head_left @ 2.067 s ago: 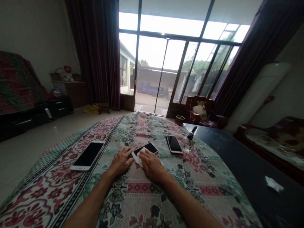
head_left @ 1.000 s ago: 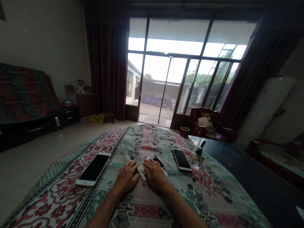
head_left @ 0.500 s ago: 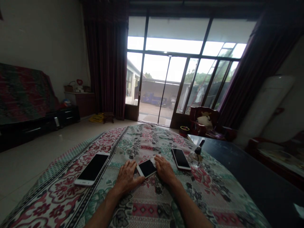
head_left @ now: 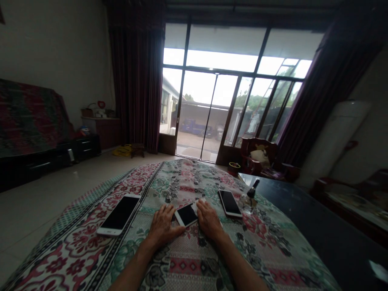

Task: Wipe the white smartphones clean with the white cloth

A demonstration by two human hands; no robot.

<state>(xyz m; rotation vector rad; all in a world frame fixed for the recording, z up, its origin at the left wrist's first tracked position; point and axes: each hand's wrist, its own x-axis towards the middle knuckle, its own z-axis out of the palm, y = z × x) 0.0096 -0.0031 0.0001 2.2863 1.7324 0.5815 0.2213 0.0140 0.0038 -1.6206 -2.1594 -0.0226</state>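
Note:
A small white smartphone [head_left: 186, 215] with a dark screen lies on the patterned tablecloth between my hands. My left hand [head_left: 163, 225] braces its left end, thumb at the near corner and fingers at the far one. Over the phone's right end, my right hand [head_left: 209, 218] presses a crumpled white tissue [head_left: 194, 207] with bent fingers; most of the tissue is hidden beneath it. To the left lies a larger white phone [head_left: 119, 214], screen up. Another phone [head_left: 230, 203] with a white front rests to the right, near a clear glass bottle [head_left: 249, 202] with a black top.
The floral tablecloth [head_left: 188, 264] covers the table under my hands. A dark table [head_left: 291, 206] adjoins on the right. Beyond stand a wooden chair [head_left: 260, 147] with a cushion, a glass door [head_left: 197, 117], dark curtains [head_left: 135, 85] and a low black cabinet [head_left: 45, 163].
My right hand and the tissue have shifted very slightly on the phone's right end. My left hand stays in place, and the camera view has tilted a little.

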